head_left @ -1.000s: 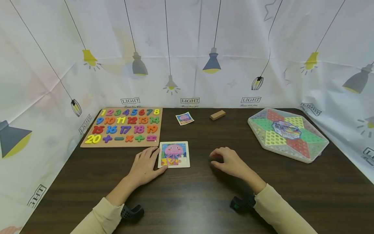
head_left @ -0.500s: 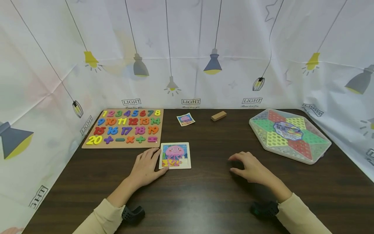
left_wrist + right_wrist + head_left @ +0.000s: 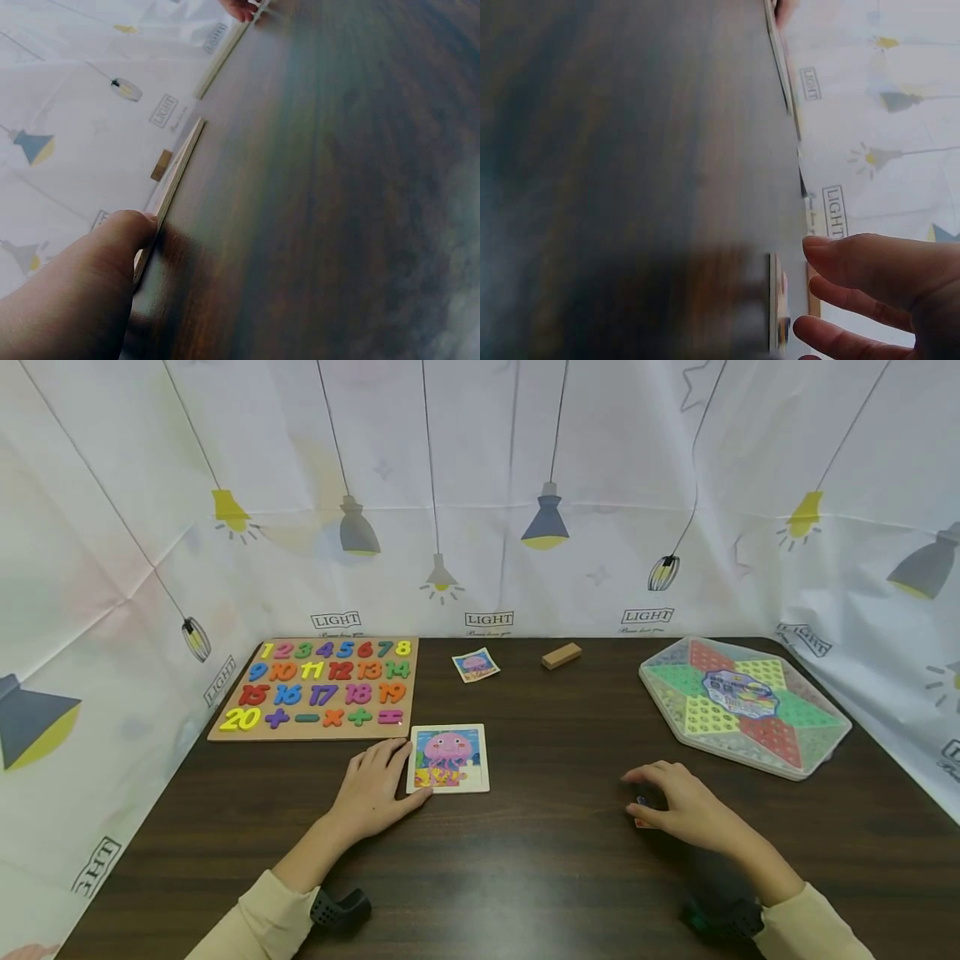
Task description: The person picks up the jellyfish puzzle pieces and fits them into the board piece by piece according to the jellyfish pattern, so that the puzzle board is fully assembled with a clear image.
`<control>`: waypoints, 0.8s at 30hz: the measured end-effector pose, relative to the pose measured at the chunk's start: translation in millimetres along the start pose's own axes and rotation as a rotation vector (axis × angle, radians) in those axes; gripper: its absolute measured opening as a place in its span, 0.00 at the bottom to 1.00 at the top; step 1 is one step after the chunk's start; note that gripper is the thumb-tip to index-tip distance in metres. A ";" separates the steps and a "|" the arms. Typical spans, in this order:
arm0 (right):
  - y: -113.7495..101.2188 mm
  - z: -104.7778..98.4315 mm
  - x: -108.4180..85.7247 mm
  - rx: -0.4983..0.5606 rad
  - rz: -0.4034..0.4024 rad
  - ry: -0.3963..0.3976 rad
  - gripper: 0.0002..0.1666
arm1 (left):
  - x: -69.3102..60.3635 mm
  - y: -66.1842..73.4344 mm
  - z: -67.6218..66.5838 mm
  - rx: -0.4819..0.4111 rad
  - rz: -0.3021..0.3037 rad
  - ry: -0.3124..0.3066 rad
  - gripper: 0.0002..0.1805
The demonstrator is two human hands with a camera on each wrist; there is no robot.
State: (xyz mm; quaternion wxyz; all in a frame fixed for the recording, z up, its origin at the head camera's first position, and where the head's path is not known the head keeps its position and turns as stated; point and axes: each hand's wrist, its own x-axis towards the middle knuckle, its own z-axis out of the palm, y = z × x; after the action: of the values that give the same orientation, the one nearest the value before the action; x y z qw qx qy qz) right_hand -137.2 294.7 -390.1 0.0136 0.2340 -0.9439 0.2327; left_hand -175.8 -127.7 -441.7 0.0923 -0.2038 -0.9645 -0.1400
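Observation:
A square jellyfish jigsaw puzzle in a pale wooden tray lies on the table, with a bare gap at its lower right. My left hand rests at the tray's left side, fingers relaxed along that edge and thumb touching the front edge. In the left wrist view that thumb meets the tray's rim. To the right, my right hand hovers with fingers and thumb apart over a small puzzle piece, mostly hidden in the head view. The right wrist view shows the piece flat on the table, below the fingertips.
A number board stands at the back left, close against the puzzle tray. Behind are a small jellyfish picture card and a wooden block. A hexagonal board game lies at the back right. A printed cloth surrounds the table.
My right hand has moved to the right, away from the puzzle tray, and a piece now shows beneath its fingers. The left hand has stayed at the tray.

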 end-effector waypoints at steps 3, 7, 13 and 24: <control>2.8 0.7 -6.1 -0.009 0.001 0.013 0.22 | -0.3 -0.1 0.3 -0.002 0.004 0.007 0.43; 6.0 2.2 -12.8 -0.024 -0.010 0.039 0.21 | -0.2 0.0 1.0 0.000 0.007 0.015 0.43; 7.4 3.0 -17.4 -0.025 0.002 0.045 0.22 | -0.5 -1.6 1.5 0.000 0.005 0.014 0.43; 8.6 3.7 -19.4 0.001 0.015 0.032 0.20 | -0.1 -2.4 1.6 -0.007 0.012 0.007 0.43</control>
State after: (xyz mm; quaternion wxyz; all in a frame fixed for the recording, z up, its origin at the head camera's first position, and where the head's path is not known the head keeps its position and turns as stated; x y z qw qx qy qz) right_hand -123.4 308.2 -399.7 0.0267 0.2235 -0.9451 0.2368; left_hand -176.9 -129.4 -443.7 0.0958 -0.2096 -0.9625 -0.1435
